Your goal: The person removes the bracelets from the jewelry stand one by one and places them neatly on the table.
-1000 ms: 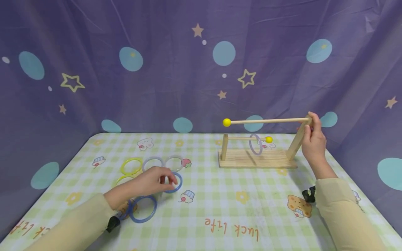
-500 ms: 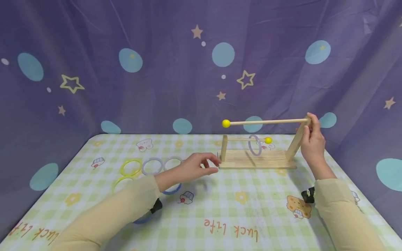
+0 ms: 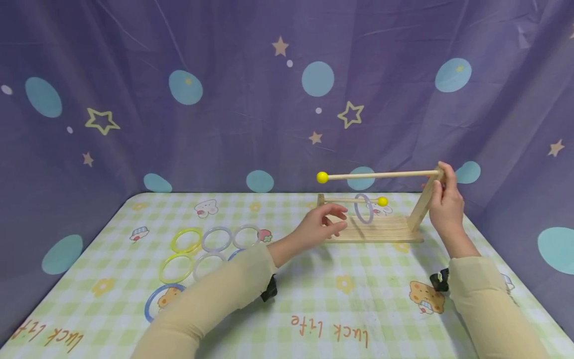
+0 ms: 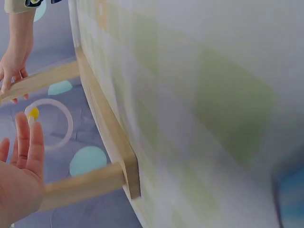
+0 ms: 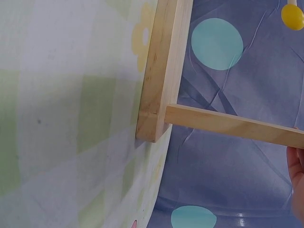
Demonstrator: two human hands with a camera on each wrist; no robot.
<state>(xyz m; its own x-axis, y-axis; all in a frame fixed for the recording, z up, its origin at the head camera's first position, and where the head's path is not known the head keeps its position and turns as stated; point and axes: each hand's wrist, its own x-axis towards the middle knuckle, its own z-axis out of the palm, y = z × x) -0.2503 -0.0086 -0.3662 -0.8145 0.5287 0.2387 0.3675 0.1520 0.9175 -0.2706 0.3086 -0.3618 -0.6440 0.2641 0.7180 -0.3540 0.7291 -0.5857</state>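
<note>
A pale purple ring (image 3: 371, 209) hangs on the lower rod of a wooden stand (image 3: 381, 230). My left hand (image 3: 317, 225) is in front of the stand's short post, left of that ring. Its fingers are apart and loosely bent, holding nothing; in the left wrist view, the fingertips appear near the yellow ball (image 4: 33, 113) on the rod's end, though the exact distance cannot be judged. My right hand (image 3: 448, 207) grips the top of the tall slanted post (image 3: 422, 205). The upper rod (image 3: 381, 175) bears no ring and ends in a yellow ball (image 3: 322, 177).
Left on the checked tablecloth (image 3: 314, 294) lie several rings: yellow rings (image 3: 174, 243), pale purple ones (image 3: 204, 243) and a blue ring (image 3: 149, 304). My left sleeve (image 3: 215, 304) covers part of the group. A purple curtain (image 3: 251, 124) stands behind the table.
My left hand has moved right, from above the blue ring among the rings on the cloth to the stand's left end, carrying nothing. My right hand keeps its grip on the tall post.
</note>
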